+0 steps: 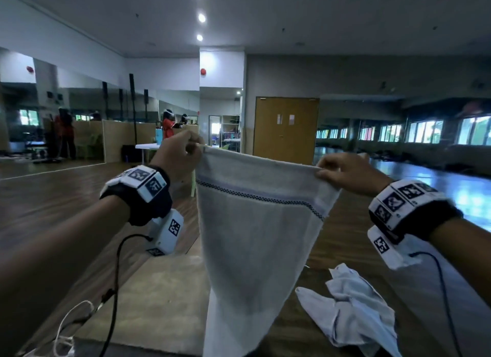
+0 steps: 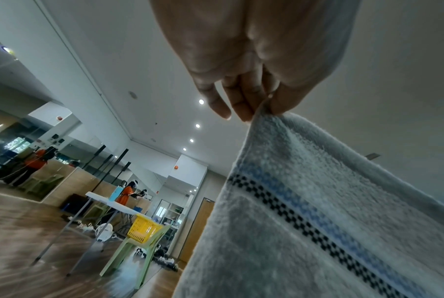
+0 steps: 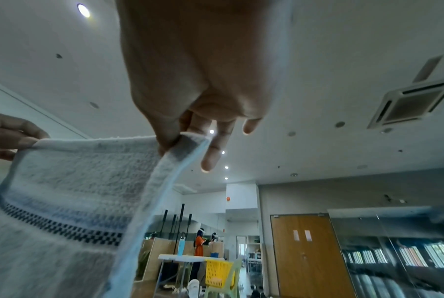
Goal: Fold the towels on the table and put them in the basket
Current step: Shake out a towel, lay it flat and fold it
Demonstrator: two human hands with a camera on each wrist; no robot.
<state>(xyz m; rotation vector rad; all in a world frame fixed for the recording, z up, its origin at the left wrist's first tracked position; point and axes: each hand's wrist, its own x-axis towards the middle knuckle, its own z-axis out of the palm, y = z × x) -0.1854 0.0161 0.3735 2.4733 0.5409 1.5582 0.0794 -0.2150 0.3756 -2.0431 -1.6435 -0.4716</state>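
I hold grey towel (image 1: 255, 224) aloft over table (image 1: 159, 290): left hand (image 1: 176, 151), right hand (image 1: 345, 170) pinching top corners (soft, light, droops; corners grip best).

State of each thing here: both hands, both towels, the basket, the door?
Left hand: pinches a top corner of the striped towel.
Right hand: pinches the other top corner.
Striped towel: hanging unfolded.
White towel: crumpled on the table.
Yellow basket: on a chair.
Door: closed.
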